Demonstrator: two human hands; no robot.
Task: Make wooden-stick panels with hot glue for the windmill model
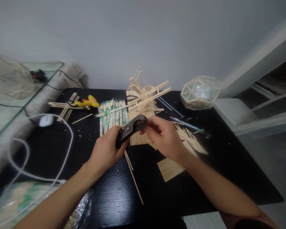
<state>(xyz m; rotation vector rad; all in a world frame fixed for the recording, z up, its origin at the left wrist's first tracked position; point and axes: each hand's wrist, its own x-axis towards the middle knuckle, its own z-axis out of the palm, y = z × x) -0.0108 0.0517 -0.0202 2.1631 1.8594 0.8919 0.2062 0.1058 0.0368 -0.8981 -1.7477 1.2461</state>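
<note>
My left hand (109, 144) is closed round the handles of a black hand cutter (130, 128) with a curved jaw and a round pivot bolt. My right hand (165, 136) is closed at the jaw end, its thumb and fingers pinched together. Whatever they hold there is hidden. Behind the cutter stands a wooden stick structure (145, 95) with long chopsticks crossing it. Below the hands, a panel of sticks laid side by side (139, 138) shows in part, and two loose sticks (134, 179) lie on the black table (143, 216).
Wrapped chopsticks (113, 113) lie behind my left hand, near a yellow glue gun (87, 102) on crossed sticks. Loose sticks (193, 140) and a flat stick panel (170, 170) are right. A faceted stick frame (201, 92) stands back right. A white cable (70, 146) loops left.
</note>
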